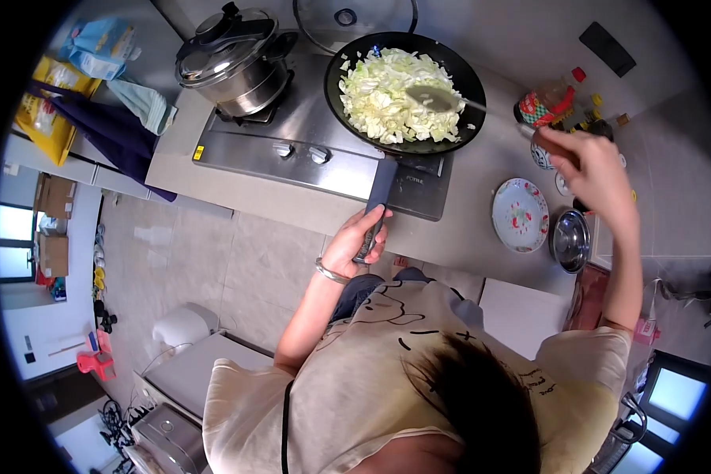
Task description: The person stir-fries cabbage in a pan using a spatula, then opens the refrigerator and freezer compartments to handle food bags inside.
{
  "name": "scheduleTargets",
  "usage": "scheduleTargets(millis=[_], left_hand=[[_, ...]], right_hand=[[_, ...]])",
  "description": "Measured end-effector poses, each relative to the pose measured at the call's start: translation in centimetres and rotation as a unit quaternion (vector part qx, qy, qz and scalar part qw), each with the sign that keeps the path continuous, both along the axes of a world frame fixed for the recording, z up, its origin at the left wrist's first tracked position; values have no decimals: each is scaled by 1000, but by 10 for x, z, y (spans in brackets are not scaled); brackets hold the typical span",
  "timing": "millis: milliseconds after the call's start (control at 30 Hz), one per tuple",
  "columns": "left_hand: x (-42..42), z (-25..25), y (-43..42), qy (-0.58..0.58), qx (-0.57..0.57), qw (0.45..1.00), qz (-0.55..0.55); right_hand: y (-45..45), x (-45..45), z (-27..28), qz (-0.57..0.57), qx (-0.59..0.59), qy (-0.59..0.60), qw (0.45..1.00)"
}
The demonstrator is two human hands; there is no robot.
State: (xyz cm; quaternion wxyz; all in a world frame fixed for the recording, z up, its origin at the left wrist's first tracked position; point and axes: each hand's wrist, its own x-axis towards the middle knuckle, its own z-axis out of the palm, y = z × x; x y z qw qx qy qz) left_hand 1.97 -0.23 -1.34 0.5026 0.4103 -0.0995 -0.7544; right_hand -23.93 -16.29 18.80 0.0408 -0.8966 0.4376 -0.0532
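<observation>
My left hand [357, 241] is wrapped around the dark handle [381, 183] of a black wok [470, 79]. The wok sits on the right side of the gas stove and is full of chopped pale-green cabbage [395, 91]. High on the right, my right hand [588, 166] is closed on the handle of a metal wok spatula [433, 98]. The spatula's head lies over the cabbage at the wok's right side. Below my right hand, a floral plate [520, 215] and a steel bowl [570, 241] stand on the counter.
A steel pressure cooker [237, 71] occupies the left burner of the stove [245, 154]. Behind the wok leans a glass lid [355, 20]. A red-labelled bottle [547, 103] and other seasoning bottles line the wall at right. Cloths [103, 130] hang at the left.
</observation>
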Motion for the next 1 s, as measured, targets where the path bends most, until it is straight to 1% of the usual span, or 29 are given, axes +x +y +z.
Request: scheduleTargets(millis=[67, 100, 133, 200, 300, 333, 400, 433, 467, 533, 600, 633, 667, 733, 767, 800, 833, 867, 900, 1000], left_hand=[[-1, -3, 0, 8, -1, 1000, 4], [-1, -4, 0, 12, -2, 1000, 6], [-1, -4, 1, 11, -4, 1000, 4], [-1, -4, 0, 8, -10, 1000, 1], [-1, -3, 0, 3, -12, 1000, -2], [0, -2, -1, 5, -11, 1000, -4], [0, -3, -1, 10, -9, 1000, -7], [1, -3, 0, 9, -9, 1000, -9], [1, -3, 0, 9, -10, 1000, -12], [2, -3, -3, 10, -15, 1000, -15], [2, -4, -2, 15, -17, 1000, -12], [1, -4, -2, 16, -17, 1000, -11], [1, -3, -2, 13, -14, 1000, -10], [0, -1, -2, 9, -8, 1000, -11], [1, -2, -2, 7, -8, 1000, -11], [1, -3, -2, 7, -9, 1000, -11], [1, -3, -2, 6, -9, 1000, -12], [0, -3, -2, 7, -10, 1000, -11], [0, -3, -2, 8, -9, 1000, -10], [0, -3, -2, 11, -14, 1000, -6]], right_hand=[[-15, -2, 13, 5, -1, -29, 1000], [-20, 4, 24, -23, 27, -18, 999], [-28, 7, 27, -13, -4, 13, 1000], [-46, 15, 27, -62, 19, 19, 998], [-85, 13, 10, -86, 78, 23, 993], [-100, 9, 0, -108, 148, -7, 983], [-126, -4, -29, -145, 288, -64, 944], [-133, -10, -48, -164, 351, -133, 912], [-140, -16, -66, -172, 406, -151, 885], [-142, -25, -103, -177, 461, -216, 842], [-139, -29, -134, -145, 516, -279, 797], [-127, -24, -137, -137, 513, -306, 790], [-116, -19, -138, -145, 472, -313, 812], [-95, -10, -132, -119, 394, -275, 869], [-87, -12, -140, -57, 283, -271, 918], [-79, -15, -153, 5, 167, -261, 951], [-65, -11, -152, 68, 48, -246, 966], [-47, -12, -145, 59, 17, -204, 977], [-20, -5, -125, 50, -12, -162, 985], [28, -1, -103, 21, -53, -69, 996]])
